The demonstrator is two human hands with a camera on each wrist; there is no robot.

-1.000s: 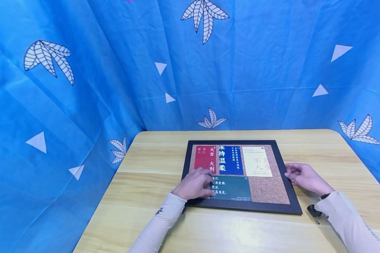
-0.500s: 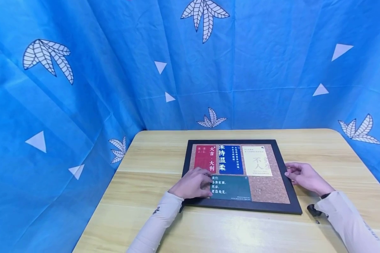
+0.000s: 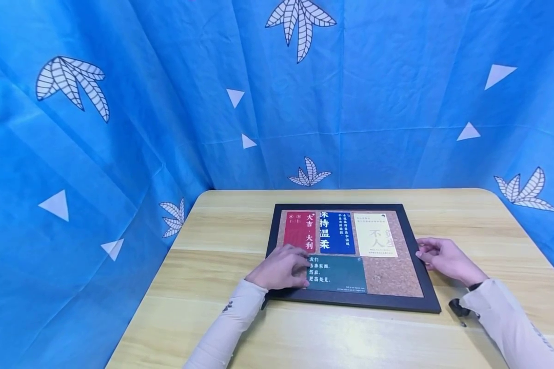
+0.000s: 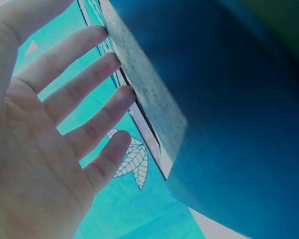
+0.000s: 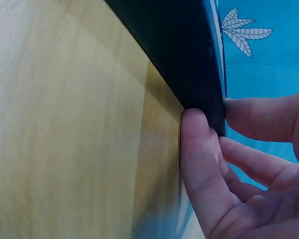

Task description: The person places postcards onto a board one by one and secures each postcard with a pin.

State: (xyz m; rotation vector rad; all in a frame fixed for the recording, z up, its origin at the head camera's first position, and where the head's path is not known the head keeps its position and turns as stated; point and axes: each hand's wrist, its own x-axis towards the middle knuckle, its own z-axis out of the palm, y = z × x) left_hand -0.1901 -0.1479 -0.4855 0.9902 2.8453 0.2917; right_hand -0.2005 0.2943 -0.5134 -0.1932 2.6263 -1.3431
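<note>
A cork board (image 3: 391, 279) in a black frame lies on the table. Red (image 3: 296, 229), blue (image 3: 343, 234) and cream (image 3: 374, 233) cards line its upper half. Below them is a green card (image 3: 346, 271) with white writing. My left hand (image 3: 281, 269) rests over the board's lower left, covering part of the green card's left side. In the left wrist view its fingers (image 4: 84, 89) are spread and nearly straight, fingertips at the board's surface. My right hand (image 3: 445, 260) pinches the frame's right edge. The right wrist view shows thumb and fingers on either side of the black frame (image 5: 189, 55).
The light wooden table (image 3: 203, 287) has rounded far corners. Blue cloth (image 3: 374, 102) with white leaves and triangles hangs behind it and along its left side. A small black object (image 3: 459, 307) sits by my right wrist.
My left hand has shifted slightly left across the green card, uncovering more of its writing, then stays put. The right hand and the board have not visibly moved.
</note>
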